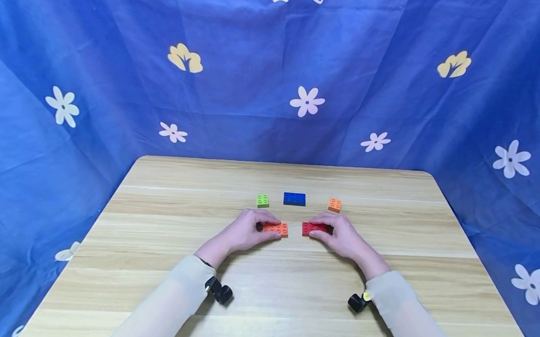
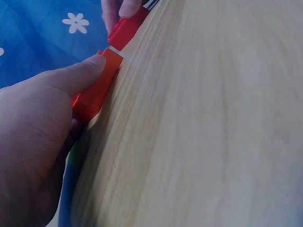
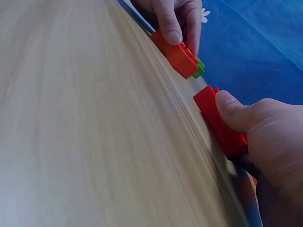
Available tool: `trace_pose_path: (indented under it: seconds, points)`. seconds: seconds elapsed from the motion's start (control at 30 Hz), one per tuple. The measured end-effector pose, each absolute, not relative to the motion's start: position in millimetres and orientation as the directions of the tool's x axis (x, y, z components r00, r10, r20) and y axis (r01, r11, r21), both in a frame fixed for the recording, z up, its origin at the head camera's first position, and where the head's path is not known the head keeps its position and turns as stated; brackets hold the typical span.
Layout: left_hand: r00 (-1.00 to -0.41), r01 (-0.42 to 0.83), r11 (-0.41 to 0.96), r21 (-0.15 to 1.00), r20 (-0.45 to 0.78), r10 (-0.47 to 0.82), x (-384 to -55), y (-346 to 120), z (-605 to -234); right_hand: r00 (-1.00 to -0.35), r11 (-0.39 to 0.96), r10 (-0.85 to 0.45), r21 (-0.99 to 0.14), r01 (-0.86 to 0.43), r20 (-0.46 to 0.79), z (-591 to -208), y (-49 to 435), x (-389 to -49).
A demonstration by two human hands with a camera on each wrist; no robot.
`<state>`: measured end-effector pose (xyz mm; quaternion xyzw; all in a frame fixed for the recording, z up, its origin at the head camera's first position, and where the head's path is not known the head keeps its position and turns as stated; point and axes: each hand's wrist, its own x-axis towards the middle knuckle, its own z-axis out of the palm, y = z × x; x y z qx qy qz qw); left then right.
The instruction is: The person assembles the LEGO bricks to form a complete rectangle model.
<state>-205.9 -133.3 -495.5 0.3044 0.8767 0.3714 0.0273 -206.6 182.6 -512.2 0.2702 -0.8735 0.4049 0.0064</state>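
Note:
My left hand (image 1: 247, 231) pinches a long orange toy building brick (image 2: 98, 90) between thumb and fingers, low at the tabletop. Opposite it, my right hand (image 1: 342, 235) grips a red building brick (image 3: 218, 124) the same way, thumb on the near side. In the head view the two bricks lie end toward end with a short gap between them, studs up. Behind them stand a small green brick (image 1: 262, 201), a long dark blue brick (image 1: 294, 199) and a small orange brick (image 1: 335, 205), spaced in a row.
The bricks are on a light wooden table (image 1: 290, 302) with rounded far corners. A blue cloth (image 1: 239, 60) with flower prints hangs behind and at both sides. Each wrist carries a black camera, the left one (image 1: 220, 290) and the right one (image 1: 358, 301) near the sleeves.

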Motion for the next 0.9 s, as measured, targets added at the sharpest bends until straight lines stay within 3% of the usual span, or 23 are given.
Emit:
trace_pose_path:
  seconds: [0.9]
  points:
    - [-0.807, 0.513, 0.527, 0.678, 0.171, 0.566, -212.0, -124.2, -497.9, -0.836, 0.465, -0.497, -0.742, -0.483, 0.233, -510.3, 164.4, -206.9]
